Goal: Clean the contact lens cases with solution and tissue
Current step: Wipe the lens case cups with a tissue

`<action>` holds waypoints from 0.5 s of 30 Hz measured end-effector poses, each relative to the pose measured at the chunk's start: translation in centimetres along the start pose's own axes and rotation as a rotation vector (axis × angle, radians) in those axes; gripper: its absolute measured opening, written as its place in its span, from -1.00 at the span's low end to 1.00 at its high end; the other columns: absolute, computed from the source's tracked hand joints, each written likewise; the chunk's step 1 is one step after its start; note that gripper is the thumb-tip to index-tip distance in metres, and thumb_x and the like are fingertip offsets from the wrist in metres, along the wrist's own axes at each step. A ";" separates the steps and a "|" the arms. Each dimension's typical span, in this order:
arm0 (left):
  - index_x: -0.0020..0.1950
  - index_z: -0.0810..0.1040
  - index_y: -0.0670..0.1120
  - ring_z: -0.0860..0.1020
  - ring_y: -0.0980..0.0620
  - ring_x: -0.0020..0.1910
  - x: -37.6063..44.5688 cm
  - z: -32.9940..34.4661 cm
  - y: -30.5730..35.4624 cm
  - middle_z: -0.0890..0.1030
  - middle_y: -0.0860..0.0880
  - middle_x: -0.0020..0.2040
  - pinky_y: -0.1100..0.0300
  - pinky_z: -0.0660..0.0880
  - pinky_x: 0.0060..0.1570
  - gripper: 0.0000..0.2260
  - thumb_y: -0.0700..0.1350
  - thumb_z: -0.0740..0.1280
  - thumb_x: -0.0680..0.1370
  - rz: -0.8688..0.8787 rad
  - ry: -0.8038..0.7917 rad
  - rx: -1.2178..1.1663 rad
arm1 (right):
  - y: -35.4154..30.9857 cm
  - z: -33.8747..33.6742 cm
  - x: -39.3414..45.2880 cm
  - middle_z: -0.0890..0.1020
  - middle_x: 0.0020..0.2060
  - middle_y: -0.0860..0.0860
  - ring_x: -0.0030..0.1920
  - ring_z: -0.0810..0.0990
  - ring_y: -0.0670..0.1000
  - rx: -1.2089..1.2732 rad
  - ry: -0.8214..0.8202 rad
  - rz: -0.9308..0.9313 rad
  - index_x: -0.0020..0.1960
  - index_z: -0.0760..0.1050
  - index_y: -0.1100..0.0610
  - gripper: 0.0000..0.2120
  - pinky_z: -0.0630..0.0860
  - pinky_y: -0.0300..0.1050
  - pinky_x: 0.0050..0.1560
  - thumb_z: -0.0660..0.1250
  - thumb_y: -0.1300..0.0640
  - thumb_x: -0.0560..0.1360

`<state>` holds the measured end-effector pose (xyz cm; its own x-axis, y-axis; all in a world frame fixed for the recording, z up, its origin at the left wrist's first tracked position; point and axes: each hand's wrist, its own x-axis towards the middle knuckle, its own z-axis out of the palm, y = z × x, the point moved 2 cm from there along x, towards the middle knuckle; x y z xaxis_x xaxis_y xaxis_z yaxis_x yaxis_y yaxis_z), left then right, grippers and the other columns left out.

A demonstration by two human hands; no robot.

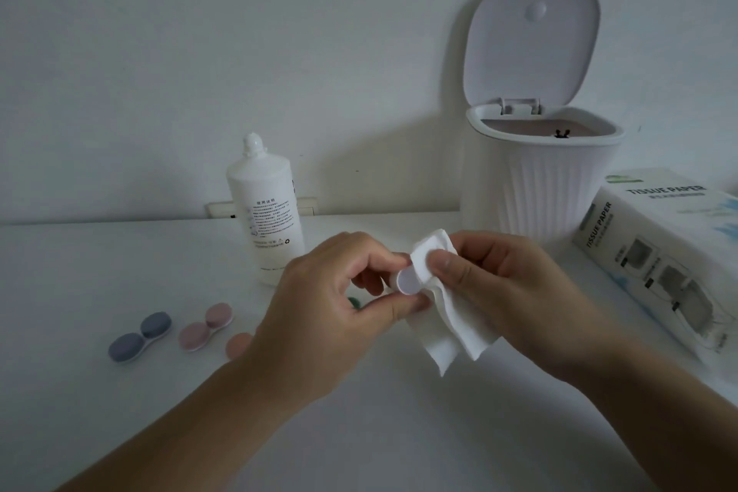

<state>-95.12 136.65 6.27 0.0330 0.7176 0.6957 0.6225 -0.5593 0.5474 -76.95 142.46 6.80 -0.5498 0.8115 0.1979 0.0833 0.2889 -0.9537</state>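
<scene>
My left hand (335, 300) pinches a small round white lens case part (408, 280) between thumb and fingers above the table. My right hand (491, 284) grips a folded white tissue (447, 332) and presses its upper corner against that part with the thumb. The white solution bottle (265, 212) stands upright just behind my left hand. On the table at the left lie a blue-grey lens case (139, 336), a pink lens case (205, 326) and a loose peach cap (238, 343). A small green piece (354, 302) shows behind my left fingers, mostly hidden.
A white ribbed bin (535, 188) with its lid (531, 48) raised stands at the back right. A tissue paper box (655, 252) lies at the right edge. The white table (100, 272) meets the wall behind the bottle.
</scene>
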 end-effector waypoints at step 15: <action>-0.10 0.60 0.15 0.62 0.08 -0.14 0.5 -1.1 -0.3 0.64 0.12 -0.15 0.38 0.50 -0.11 -0.72 0.14 0.58 0.30 0.009 -0.053 -0.036 | 0.4 0.4 -0.1 0.59 -0.40 0.00 -0.42 0.49 -0.10 0.050 0.014 0.041 -0.13 0.64 0.24 -0.65 0.39 -0.31 -0.42 0.38 -0.07 0.44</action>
<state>-96.18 136.71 6.97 0.0805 0.7326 0.6758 0.5933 -0.5801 0.5582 -77.22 142.27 6.30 -0.5349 0.8295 0.1610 0.0637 0.2295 -0.9712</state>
